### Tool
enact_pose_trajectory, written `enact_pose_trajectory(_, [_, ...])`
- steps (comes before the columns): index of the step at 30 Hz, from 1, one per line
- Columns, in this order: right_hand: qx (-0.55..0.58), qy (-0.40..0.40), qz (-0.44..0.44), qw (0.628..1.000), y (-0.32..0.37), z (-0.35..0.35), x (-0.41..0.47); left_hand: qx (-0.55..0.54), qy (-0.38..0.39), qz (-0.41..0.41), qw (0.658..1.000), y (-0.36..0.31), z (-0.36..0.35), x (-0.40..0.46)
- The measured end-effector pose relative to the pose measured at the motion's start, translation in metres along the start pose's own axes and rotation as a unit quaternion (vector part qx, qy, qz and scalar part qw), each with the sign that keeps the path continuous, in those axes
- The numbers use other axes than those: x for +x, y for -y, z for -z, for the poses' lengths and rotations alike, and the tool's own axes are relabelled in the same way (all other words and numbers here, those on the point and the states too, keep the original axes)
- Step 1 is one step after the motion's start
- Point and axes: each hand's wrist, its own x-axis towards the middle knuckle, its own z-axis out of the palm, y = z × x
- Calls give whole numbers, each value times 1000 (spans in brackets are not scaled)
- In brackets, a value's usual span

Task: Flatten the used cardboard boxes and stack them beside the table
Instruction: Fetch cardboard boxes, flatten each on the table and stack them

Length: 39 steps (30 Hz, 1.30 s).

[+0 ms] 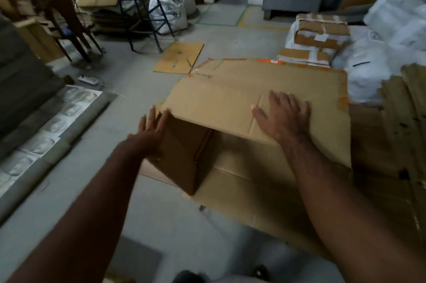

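Dim storeroom, grey concrete floor (207, 27). No readable writing; only orange tape on cardboard box (230, 98), half collapsed atop flat cardboard stack (380, 144). Right hand (283, 114) spread flat on top panel; left hand (152, 128), fingers straight, pressed against side wall. Beyond: taped parcels (321, 31), white sacks (170, 6), chair (69, 22), blue rack (138, 1).

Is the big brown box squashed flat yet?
Not yet. The box still gapes open at its near end, its left wall standing. The right hand presses its top; the left hand pushes that wall.
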Motion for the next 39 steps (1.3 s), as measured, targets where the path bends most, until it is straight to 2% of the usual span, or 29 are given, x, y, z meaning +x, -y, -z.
enact_pose_trajectory(2, [-4,-5,4,1000,6,-4,1,-149,-1,28,988,23,-5,14])
enact_pose_trajectory(3, [-4,-6,7,1000,11,-6,1,-242,-7,24,970,31,-7,22])
enact_pose_trajectory(6, [1,-8,9,1000,33,-16,5,-483,-47,15,874,48,-12,36])
enact_pose_trajectory(8, [-5,-6,20,1000,53,-31,7,-571,-22,26,820,64,-18,45])
enact_pose_trajectory(9, [-6,2,22,1000,64,-42,5,-589,1,32,808,77,-26,53])
enact_pose_trajectory(12, [2,72,-6,997,101,-88,-16,-591,53,79,801,113,-62,75])
enact_pose_trajectory(16, [24,257,-62,964,144,-170,-71,-568,137,150,798,153,-135,98])
enact_pose_trajectory(18, [35,301,-89,949,152,-197,-92,-572,165,156,788,165,-169,102])
enact_pose_trajectory(21, [22,299,-103,948,155,-206,-96,-596,153,164,771,172,-192,101])
enact_pose_trajectory(23, [9,303,-107,947,158,-202,-94,-608,151,134,768,174,-196,100])
enact_pose_trajectory(26, [-3,235,-96,967,167,-187,-85,-624,144,98,761,173,-191,104])
enact_pose_trajectory(28, [-34,170,-75,982,175,-167,-73,-614,139,104,770,172,-182,106])
enact_pose_trajectory(30, [-73,146,-52,985,184,-143,-61,-620,125,117,766,170,-172,106])
enact_pose_trajectory(34, [-73,126,-22,989,214,-126,-88,-702,157,181,670,172,-163,108])
enact_pose_trajectory(37, [-29,115,-26,993,228,-140,-147,-734,168,167,636,175,-160,113])
enact_pose_trajectory(39, [-14,157,5,987,230,-154,-187,-730,181,170,637,175,-161,119])
